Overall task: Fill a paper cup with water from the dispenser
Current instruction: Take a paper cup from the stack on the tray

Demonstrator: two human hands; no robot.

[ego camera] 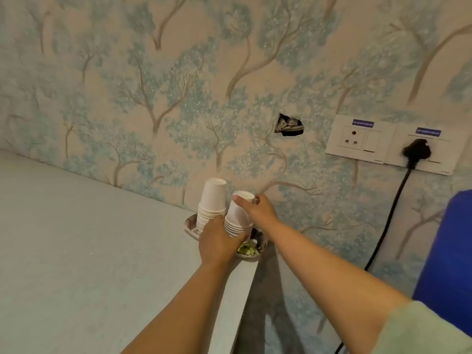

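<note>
Two stacks of upside-down white paper cups stand on a patterned plate at the counter's far right corner. My left hand wraps around the base of the right stack. My right hand pinches the top cup of that stack between thumb and fingers. The left stack stands beside it, untouched. A blue water bottle shows at the right edge; the dispenser's tap is out of view.
A pale counter runs left along the tree-patterned wall. A white socket panel holds a black plug whose cable hangs down. A hole gapes in the wall. A narrow gap separates the counter edge from the wall.
</note>
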